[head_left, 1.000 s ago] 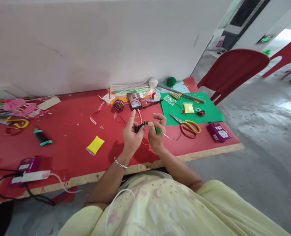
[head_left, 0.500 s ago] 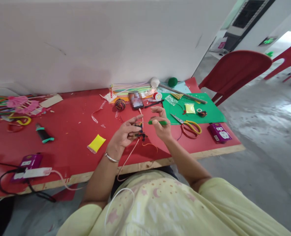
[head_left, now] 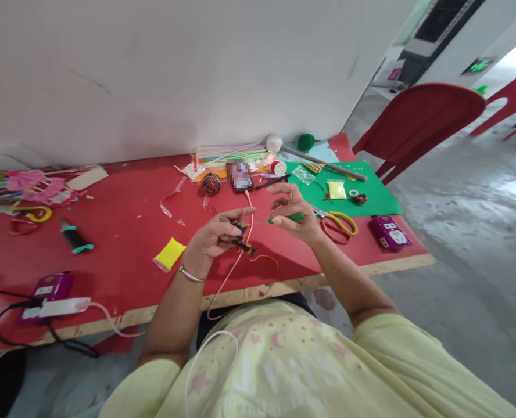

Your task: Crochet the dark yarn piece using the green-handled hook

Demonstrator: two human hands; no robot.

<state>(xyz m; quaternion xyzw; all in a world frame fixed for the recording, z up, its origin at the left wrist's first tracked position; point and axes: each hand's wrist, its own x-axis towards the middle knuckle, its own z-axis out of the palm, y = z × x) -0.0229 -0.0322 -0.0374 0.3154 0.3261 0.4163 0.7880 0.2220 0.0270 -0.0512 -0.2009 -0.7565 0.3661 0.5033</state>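
Between the thumb and fingers of my left hand (head_left: 214, 232) is a small dark multicoloured crochet piece (head_left: 244, 241). A loose orange yarn end (head_left: 269, 257) trails from it to the right over the red table. My right hand (head_left: 299, 217) is closed round the green handle of a crochet hook (head_left: 287, 219), whose thin metal shaft points left toward the crochet piece. Whether the hook's tip touches the yarn is too small to tell. A pink cable (head_left: 229, 270) runs behind the crochet piece from a phone (head_left: 239, 176). The matching yarn ball (head_left: 211, 183) lies beyond my left hand.
Scissors (head_left: 343, 225) lie right of my right hand, partly on a green sheet (head_left: 380, 200). Left are a yellow packet (head_left: 169, 254), a utility knife (head_left: 75, 237) and a power strip (head_left: 64, 306). A thread spool (head_left: 278, 168) and purple box (head_left: 389, 233) are also there.
My right hand has moved right with the crochet hook, away from the crochet piece. My left hand has shifted slightly left, so the gap between the hands is wider.
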